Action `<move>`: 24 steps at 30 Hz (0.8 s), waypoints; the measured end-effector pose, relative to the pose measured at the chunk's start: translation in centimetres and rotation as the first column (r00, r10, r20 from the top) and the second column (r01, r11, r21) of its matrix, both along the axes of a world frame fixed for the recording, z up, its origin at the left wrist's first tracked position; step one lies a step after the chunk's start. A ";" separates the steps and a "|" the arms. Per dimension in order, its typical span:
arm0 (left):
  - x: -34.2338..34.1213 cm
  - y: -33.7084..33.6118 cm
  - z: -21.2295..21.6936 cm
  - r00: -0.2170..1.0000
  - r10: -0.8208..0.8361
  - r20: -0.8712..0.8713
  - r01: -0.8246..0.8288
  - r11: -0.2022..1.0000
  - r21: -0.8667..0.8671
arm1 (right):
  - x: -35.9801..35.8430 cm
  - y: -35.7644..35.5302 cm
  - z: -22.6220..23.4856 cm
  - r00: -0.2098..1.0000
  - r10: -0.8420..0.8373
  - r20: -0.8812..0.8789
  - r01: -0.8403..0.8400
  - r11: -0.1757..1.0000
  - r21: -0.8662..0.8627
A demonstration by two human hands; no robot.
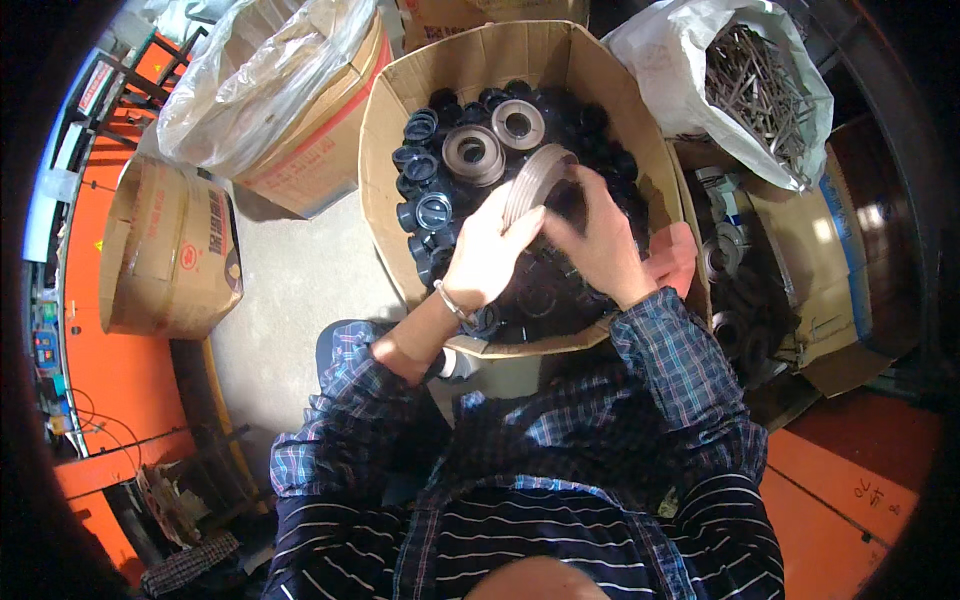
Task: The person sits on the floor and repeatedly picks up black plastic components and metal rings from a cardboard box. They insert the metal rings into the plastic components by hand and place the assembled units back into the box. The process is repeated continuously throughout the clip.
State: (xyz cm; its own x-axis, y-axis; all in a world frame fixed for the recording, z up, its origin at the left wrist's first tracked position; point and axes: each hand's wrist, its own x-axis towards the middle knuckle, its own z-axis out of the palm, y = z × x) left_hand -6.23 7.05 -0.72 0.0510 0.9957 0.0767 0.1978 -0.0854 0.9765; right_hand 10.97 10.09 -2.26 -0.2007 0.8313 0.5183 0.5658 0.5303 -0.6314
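Note:
My left hand is closed round the lower left side of a grey ribbed plastic ring, which is tilted up on edge over a large cardboard box. On the ring's right side is my right hand, bent and blurred by motion. Its fingertips are partly hidden at the ring, so its grip is unclear. Under both hands the box holds many black plastic pipe fittings. Two more grey round parts lie on top of them: one ring at the left and a paler one beside it.
A white sack of thin metal-coloured strips stands at the back right. Below it, an open carton holds grey and dark parts. At the left are a plastic-lined carton, a smaller carton and orange machinery.

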 end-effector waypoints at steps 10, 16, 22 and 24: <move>-0.6 1.4 -0.9 0.942 0.004 0.335 0.040 0.992 -0.122 | 0.7 -0.4 0.3 0.967 0.059 0.248 -0.001 0.974 -0.225; 1.1 -0.9 0.1 0.987 0.005 -0.159 -0.010 0.999 -0.032 | -0.7 -0.2 -1.2 0.964 -0.066 -0.258 -0.065 0.881 -0.469; 0.2 -0.4 0.2 0.920 -0.164 -0.356 0.263 0.931 0.251 | 0.9 -0.1 0.1 0.526 -0.422 -0.738 -0.731 0.218 -0.646; -0.3 0.1 0.0 0.982 -0.022 -0.188 0.028 0.999 0.029 | 1.2 0.2 0.2 0.874 -0.085 -0.478 -0.351 0.568 -0.744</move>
